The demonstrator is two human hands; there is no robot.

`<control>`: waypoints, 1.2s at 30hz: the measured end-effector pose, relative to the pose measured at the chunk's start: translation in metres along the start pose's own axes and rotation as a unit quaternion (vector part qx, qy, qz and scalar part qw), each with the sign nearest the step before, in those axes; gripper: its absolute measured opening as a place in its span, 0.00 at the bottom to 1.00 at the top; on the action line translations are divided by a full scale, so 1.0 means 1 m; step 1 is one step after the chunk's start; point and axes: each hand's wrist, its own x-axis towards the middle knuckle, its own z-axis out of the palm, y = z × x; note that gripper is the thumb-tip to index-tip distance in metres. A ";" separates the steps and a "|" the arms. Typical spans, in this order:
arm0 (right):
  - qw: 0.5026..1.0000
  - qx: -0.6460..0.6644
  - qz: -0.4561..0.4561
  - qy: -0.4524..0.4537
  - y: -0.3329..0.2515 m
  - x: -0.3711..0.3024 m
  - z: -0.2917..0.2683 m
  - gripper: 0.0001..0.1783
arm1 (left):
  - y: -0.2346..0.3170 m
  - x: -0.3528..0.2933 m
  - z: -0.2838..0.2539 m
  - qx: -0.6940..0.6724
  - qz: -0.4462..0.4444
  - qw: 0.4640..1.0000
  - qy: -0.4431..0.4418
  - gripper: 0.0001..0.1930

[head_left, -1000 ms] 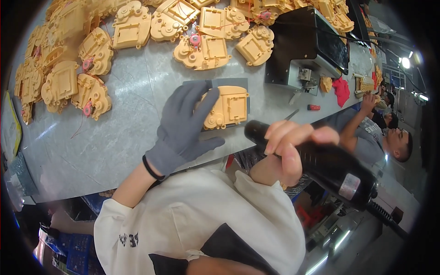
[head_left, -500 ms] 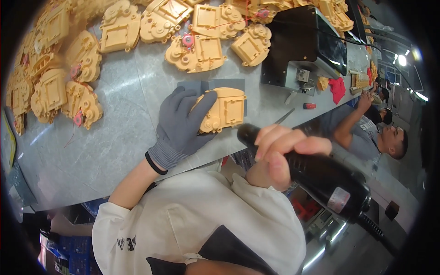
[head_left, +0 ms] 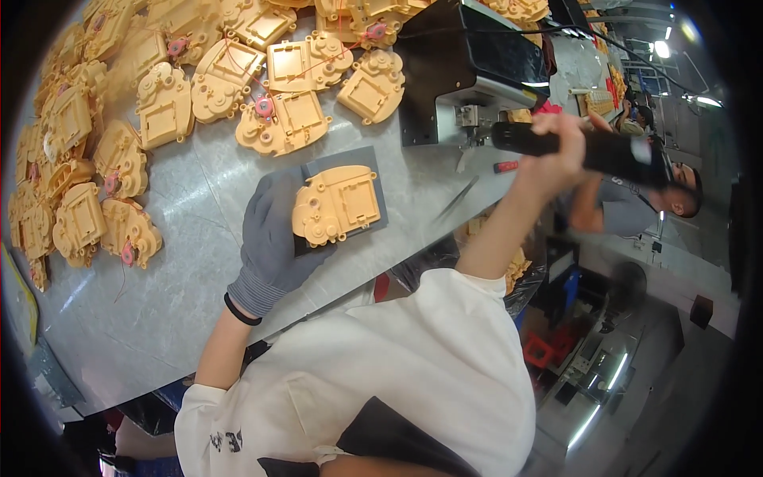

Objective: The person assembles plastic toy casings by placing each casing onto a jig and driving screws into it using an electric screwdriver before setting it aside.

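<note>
In a grey glove, my left hand (head_left: 272, 230) grips the left edge of a yellow plastic housing (head_left: 338, 205), its thumb along the near side. The housing shows a square recess and round bosses, and lies over a dark grey block (head_left: 369, 171) on the bench. My bare right hand (head_left: 563, 147) is wrapped round a black electric screwdriver (head_left: 612, 153), held level with its nose pointing left. That nose is close to the metal fitting (head_left: 475, 117) on the front of a black box-shaped machine (head_left: 441, 67); whether they touch I cannot tell.
Many similar yellow housings (head_left: 286, 123) cover the far and left parts of the grey bench (head_left: 199, 262), some with pink round parts and red wires. A red-handled tool (head_left: 505, 167) lies below the machine. Another person (head_left: 612, 211) sits at the right.
My right hand has carried the screwdriver up and away, from beside the housing to the machine's metal fitting. My left hand stays at the housing, its fingers now off the top face. The view has shifted.
</note>
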 end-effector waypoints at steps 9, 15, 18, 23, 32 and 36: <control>0.963 0.169 0.093 -0.188 -0.041 -0.071 -0.011 0.24 | 0.002 0.006 -0.005 -0.001 0.003 1.000 0.010 0.47; 0.894 0.221 0.111 -0.373 -0.067 -0.122 0.025 0.28 | -0.002 0.006 -0.006 0.008 0.044 0.998 0.037 0.41; 0.895 0.226 0.109 -0.368 -0.066 -0.128 0.033 0.27 | -0.006 0.004 -0.007 0.030 0.053 0.998 0.002 0.38; 0.897 0.196 0.095 -0.385 -0.060 -0.135 0.042 0.26 | -0.005 0.005 -0.009 0.013 0.062 0.998 -0.005 0.35; 0.891 0.174 0.100 -0.407 -0.062 -0.133 0.049 0.23 | -0.004 0.005 -0.006 0.001 0.056 0.998 -0.010 0.36; 0.901 0.129 0.125 -0.395 -0.068 -0.140 0.049 0.23 | -0.005 0.002 0.000 0.026 0.047 0.999 0.007 0.34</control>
